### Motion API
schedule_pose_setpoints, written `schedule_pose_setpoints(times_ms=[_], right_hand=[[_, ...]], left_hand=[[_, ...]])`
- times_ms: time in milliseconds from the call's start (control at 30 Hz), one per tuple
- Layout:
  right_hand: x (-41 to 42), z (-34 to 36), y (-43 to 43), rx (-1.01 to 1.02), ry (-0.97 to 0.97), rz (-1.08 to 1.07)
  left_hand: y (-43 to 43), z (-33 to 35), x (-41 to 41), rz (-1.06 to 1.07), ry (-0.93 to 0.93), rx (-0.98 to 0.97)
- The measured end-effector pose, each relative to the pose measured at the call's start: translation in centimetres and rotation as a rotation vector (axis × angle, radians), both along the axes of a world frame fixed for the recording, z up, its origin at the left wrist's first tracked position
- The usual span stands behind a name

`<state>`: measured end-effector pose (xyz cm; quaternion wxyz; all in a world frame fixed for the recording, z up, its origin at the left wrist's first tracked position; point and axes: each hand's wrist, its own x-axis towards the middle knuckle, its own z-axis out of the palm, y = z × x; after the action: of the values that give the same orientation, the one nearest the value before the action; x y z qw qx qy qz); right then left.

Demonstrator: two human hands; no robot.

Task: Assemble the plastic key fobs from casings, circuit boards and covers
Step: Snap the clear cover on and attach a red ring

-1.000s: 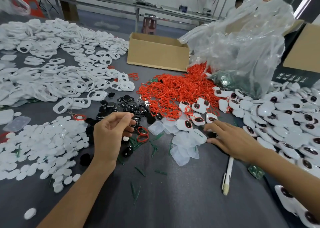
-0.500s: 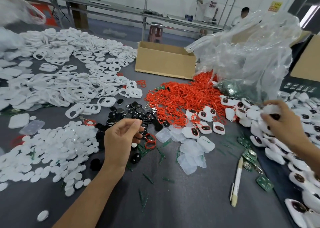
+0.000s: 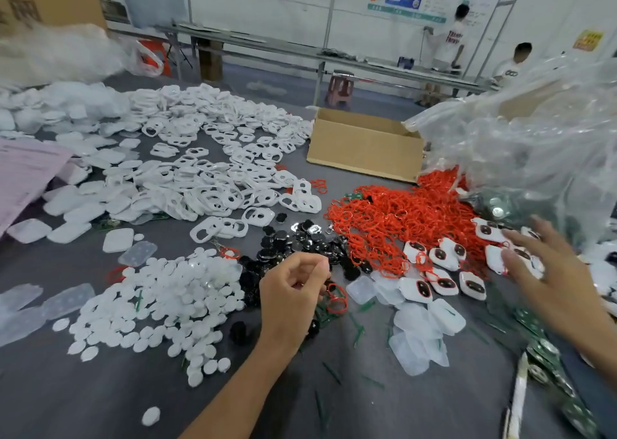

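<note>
On my feed the left hand (image 3: pixel 293 291) sits over the grey counter (image 3: pixel 100 398) just beside the black buttons (image 3: pixel 300 241), fingers curled and thumb meeting forefinger, though I cannot tell whether anything is pinched between them; the right hand (image 3: pixel 551 278), blurred, is spread with straight fingers over the assembled key fobs (image 3: pixel 414 288) at the edge of the red rings (image 3: pixel 400 221). White casings (image 3: pixel 207 178) lie heaped at the far left; round white covers (image 3: pixel 160 305) lie nearer; green circuit boards (image 3: pixel 541 348) lie by the right forearm; a cardboard box (image 3: pixel 364 148) stands behind.
</note>
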<state>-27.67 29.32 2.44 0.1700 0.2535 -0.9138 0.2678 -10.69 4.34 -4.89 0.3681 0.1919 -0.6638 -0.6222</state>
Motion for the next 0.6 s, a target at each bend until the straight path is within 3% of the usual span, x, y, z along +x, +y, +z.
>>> schedule_pose_setpoints(times_ms=[133,333,433,600], right_hand=[[7.6,-3.3,-8.1,-0.138,-0.012,0.253],[12.0,-7.6,-12.1,-0.201,0.055,0.366],[11.9,-7.6,-11.3,-0.267,0.045,0.350],[11.0,-6.9,-10.2,-0.386,0.060,0.234]], left_hand=[[-1.5,0.9,0.7,0.239,-0.108,-0.460],[-9.8,2.4,1.5,0.486,-0.490,-0.750],[-14.4,2.0,1.8,0.373,-0.824,-0.777],[-15.8,0.9,2.2,0.400,-0.755,-0.674]])
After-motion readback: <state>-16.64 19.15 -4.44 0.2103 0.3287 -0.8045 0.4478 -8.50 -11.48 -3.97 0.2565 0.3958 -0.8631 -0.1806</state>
